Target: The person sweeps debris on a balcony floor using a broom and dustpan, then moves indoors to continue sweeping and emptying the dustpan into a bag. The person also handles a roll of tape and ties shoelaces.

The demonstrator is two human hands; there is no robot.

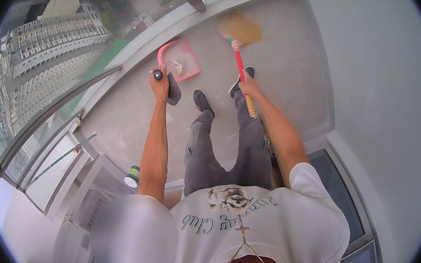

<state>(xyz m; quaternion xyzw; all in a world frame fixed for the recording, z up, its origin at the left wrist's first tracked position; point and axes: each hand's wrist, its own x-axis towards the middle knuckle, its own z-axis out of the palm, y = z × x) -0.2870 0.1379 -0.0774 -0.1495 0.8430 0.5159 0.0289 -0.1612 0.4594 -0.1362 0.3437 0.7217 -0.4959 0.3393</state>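
My left hand is closed round an upright handle with a round black end, seen end-on. A flat dark grey shape shows beside that hand; whether it joins the handle I cannot tell. Just beyond lies a pink dustpan with pale scraps and dust in it. Whether the handle belongs to the dustpan is unclear. My right hand grips a broom by its red stick, near the wooden end. The broom's straw bristles, smeared by motion, are on the floor to the dustpan's right.
My dark shoes stand on the grey floor. A low ledge and glass railing run along the left and far sides, with buildings below. At right rises a pale wall. A green-and-white container is near my left elbow.
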